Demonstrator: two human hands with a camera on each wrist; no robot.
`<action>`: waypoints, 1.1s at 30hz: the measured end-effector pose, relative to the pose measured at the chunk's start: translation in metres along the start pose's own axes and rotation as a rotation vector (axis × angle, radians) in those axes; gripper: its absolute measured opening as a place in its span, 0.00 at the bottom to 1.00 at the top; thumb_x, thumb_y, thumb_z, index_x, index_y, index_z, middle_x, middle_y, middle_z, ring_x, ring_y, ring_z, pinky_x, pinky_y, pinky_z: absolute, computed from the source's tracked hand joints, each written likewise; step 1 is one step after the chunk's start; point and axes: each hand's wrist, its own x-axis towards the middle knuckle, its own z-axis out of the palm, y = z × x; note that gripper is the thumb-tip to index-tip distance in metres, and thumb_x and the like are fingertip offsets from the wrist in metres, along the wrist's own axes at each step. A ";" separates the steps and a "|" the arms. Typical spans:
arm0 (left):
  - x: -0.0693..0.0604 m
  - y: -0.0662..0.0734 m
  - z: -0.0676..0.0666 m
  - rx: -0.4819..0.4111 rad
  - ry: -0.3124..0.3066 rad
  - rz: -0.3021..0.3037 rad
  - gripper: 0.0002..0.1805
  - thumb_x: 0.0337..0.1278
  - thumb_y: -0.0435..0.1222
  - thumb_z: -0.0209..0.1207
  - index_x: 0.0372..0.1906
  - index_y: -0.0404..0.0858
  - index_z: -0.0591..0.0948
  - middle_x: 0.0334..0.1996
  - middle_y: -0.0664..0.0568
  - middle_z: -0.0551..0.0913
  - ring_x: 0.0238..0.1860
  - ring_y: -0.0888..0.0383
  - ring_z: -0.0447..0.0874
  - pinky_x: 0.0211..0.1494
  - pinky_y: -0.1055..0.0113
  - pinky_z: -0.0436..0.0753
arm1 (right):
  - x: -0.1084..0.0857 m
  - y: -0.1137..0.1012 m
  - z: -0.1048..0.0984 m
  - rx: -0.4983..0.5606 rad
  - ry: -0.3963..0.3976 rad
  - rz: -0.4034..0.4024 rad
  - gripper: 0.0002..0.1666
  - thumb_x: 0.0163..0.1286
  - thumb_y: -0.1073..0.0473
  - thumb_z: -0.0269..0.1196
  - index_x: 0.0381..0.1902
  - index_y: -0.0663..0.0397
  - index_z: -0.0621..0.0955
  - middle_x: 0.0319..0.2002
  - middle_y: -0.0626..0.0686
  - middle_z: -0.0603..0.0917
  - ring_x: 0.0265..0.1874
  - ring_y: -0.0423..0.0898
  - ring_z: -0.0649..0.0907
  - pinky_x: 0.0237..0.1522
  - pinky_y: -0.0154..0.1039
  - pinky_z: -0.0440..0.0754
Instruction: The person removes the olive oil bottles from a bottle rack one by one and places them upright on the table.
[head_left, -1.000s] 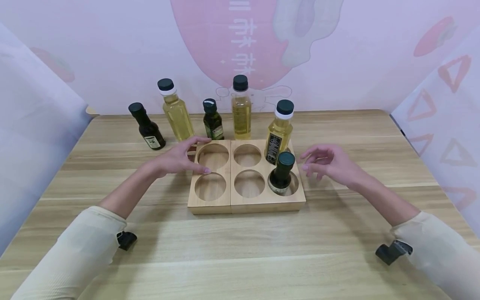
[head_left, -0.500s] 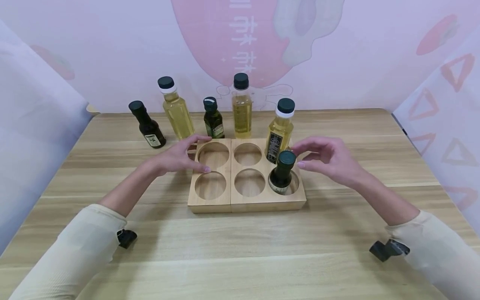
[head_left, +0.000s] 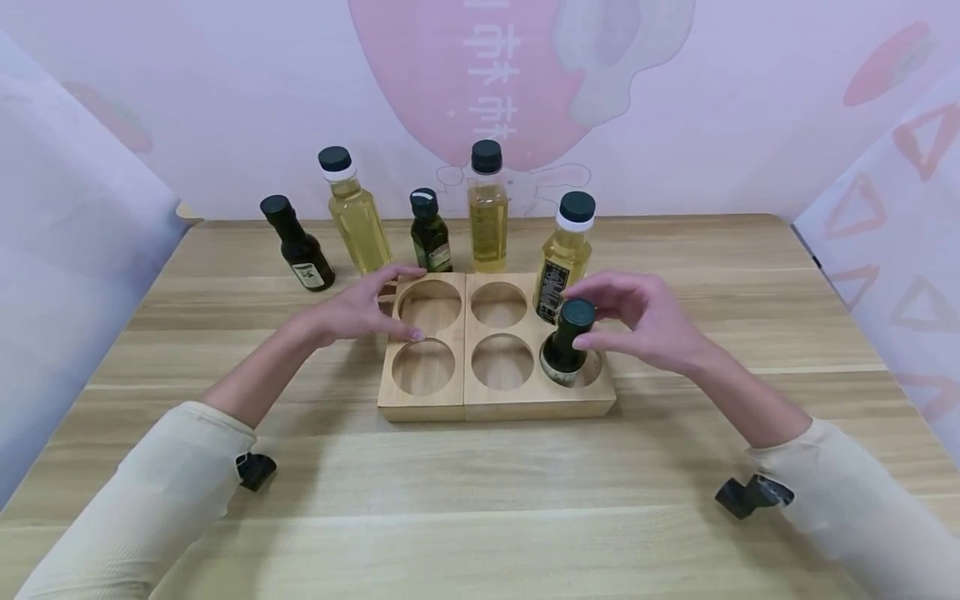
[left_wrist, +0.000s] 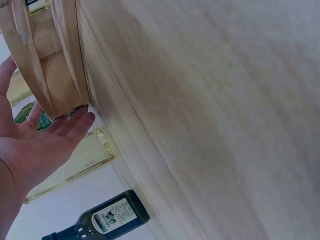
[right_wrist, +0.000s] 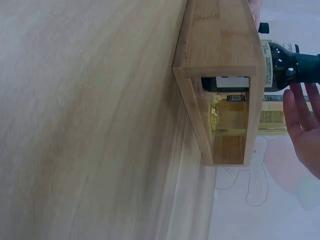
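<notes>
Left hand (head_left: 360, 312) wide on the rack's (head_left: 467, 333) left edge, can't tell if my right hand (head_left: 648, 325) grips its front-right-corner bottle (head_left: 562, 354).

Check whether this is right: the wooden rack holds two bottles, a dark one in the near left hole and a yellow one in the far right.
No: the dark bottle sits in the near right hole of the wooden rack, as the head view shows. The rest stands: two bottles, the yellow bottle in the far right hole.

right hand (head_left: 643, 325) | moved left | now at neck of dark bottle (head_left: 562, 354) in wooden rack (head_left: 536, 409)
</notes>
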 end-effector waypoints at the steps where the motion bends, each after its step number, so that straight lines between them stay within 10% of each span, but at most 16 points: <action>1: 0.000 0.000 0.000 -0.001 0.000 0.002 0.51 0.54 0.35 0.76 0.79 0.40 0.61 0.78 0.39 0.58 0.78 0.37 0.53 0.79 0.38 0.60 | 0.001 0.001 0.001 0.004 -0.010 -0.007 0.28 0.54 0.82 0.73 0.54 0.82 0.78 0.47 0.58 0.89 0.45 0.45 0.89 0.52 0.36 0.87; 33: 0.002 0.009 -0.001 0.019 -0.008 -0.041 0.51 0.52 0.36 0.78 0.79 0.40 0.61 0.79 0.38 0.56 0.78 0.34 0.53 0.77 0.34 0.60 | 0.006 -0.002 0.003 -0.047 -0.018 -0.055 0.26 0.53 0.79 0.75 0.50 0.84 0.80 0.42 0.64 0.90 0.43 0.43 0.91 0.48 0.36 0.89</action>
